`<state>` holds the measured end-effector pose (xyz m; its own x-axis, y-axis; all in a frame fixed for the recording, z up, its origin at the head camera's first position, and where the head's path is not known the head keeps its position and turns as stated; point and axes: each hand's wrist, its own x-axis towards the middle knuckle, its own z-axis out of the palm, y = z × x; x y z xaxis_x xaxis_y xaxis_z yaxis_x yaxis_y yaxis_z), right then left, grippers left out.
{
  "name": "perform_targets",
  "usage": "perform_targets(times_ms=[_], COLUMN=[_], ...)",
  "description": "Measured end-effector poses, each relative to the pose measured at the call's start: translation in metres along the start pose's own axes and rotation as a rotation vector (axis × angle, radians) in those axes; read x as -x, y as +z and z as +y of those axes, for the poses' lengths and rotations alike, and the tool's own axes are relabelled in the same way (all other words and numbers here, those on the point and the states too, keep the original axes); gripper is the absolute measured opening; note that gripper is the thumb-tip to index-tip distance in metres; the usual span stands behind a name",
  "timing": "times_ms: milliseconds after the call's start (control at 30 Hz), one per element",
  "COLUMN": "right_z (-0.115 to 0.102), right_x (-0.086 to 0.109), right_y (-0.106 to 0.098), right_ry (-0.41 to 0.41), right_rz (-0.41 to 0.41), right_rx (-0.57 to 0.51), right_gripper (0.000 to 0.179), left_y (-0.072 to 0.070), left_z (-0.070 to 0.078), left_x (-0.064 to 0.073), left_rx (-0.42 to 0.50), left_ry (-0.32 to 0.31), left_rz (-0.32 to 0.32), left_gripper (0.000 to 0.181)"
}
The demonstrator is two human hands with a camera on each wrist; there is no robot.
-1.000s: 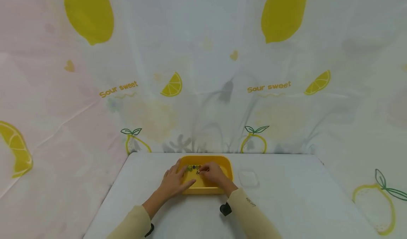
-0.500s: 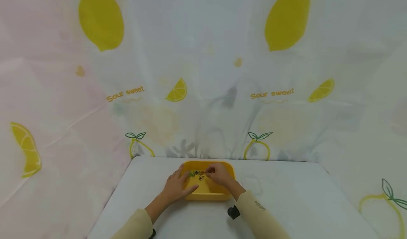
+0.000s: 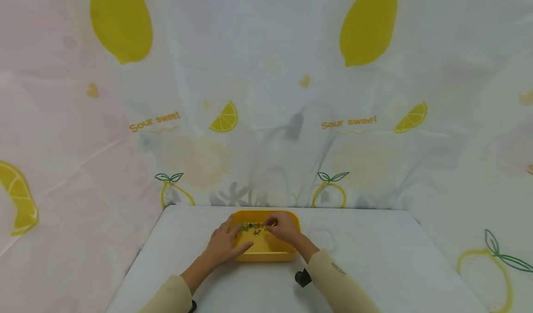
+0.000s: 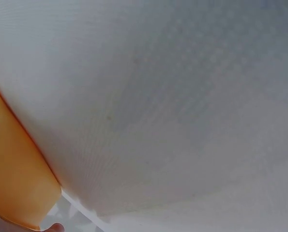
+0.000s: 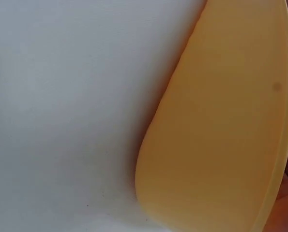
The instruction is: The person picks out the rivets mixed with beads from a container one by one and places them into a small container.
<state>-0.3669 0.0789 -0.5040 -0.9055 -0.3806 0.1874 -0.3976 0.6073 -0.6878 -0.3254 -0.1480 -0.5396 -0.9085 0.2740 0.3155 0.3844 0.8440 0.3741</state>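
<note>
Inside a yellow tray, small coloured beads lie in a row along the far part, green at the left, then dark blue, green and orange. A few loose dark-and-light beads sit just below the row. My right hand reaches in from the right, thumb and fingertips pinched on a tiny bead at the row's right end, mostly hidden by the fingers. My left hand lies over the tray's left side, fingers spread near the green beads and thumb pointing inward. In the right wrist view, the tray wall hides most of the fingers.
The tray stands on a white table close to a lemon-printed cloth backdrop. A faint transparent lid-like piece lies right of the tray. Black straps show at both wrists.
The right hand has worked along the row's right end, and the row now shows more beads there. The left hand keeps its place at the tray's left side. The head view shifted slightly.
</note>
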Motion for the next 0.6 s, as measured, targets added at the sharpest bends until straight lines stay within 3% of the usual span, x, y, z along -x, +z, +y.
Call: perform_targets(times_ms=[300,433,600], right_z=[0.001,0.006,0.003], right_x=[0.005,0.01,0.007], right_y=[-0.001,0.005,0.004], right_ry=[-0.054,-0.035,-0.007], right_rz=[0.008,0.007,0.013], right_rx=[-0.01,-0.008,-0.005], right_gripper=[0.011,0.011,0.012], left_y=[-0.005,-0.001,-0.003], left_z=[0.002,0.003,0.002], left_x=[-0.001,0.004,0.001], left_rx=[-0.005,-0.007,-0.014], left_ry=[-0.023,-0.032,-0.013], left_rz=[-0.042,-0.058,-0.034], left_gripper=[0.081,0.082,0.081])
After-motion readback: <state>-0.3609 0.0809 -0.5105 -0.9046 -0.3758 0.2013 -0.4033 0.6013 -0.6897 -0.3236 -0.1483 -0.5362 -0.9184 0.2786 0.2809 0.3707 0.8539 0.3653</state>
